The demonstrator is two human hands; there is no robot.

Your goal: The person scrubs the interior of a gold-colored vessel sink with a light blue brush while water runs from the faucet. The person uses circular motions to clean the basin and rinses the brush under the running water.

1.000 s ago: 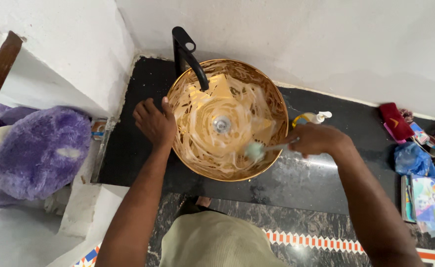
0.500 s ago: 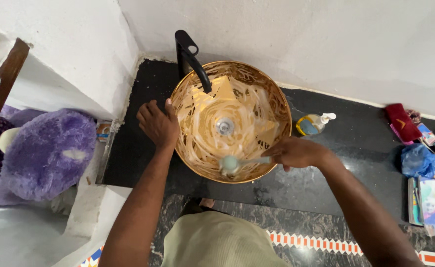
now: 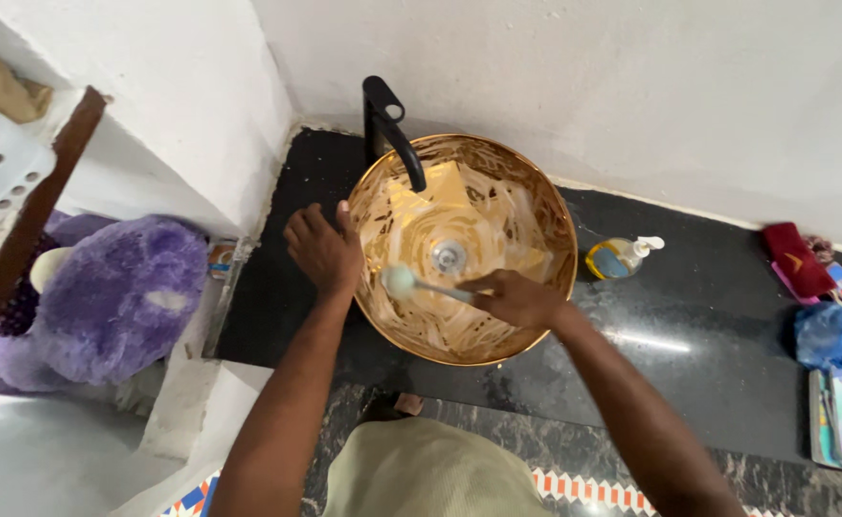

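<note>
While the left hand [image 3: 323,251] rests on the basin's [image 3: 562,225] left rim, fingers pressed together and draped over the edge with the thumb up against the gold wall, the right hand [image 3: 515,298] reaches in from the near right side. Its fingers are curled tight around the handle of a brush [image 3: 402,280], whose pale round head lies against the inner wall at the basin's left, just beside the left hand. White soapy streaks cover most of the bowl around the drain [image 3: 449,256]. The basin stands toward the back left of the black counter [image 3: 689,364], under a black tap [image 3: 390,126] at its far rim.

By the look of it, the scrubbing step is in hand, with the left wall being worked. A next stroke would call for keeping the head pressed flat to the curved wall while the other hand steadies the bowl, and for clearing the tap's spout overhead.

A soap bottle [image 3: 620,258] lies on the counter just right of the basin. Cloths, a blue bag [image 3: 830,337] and booklets crowd the right edge. A purple plush toy [image 3: 119,297] sits beyond the left edge.
</note>
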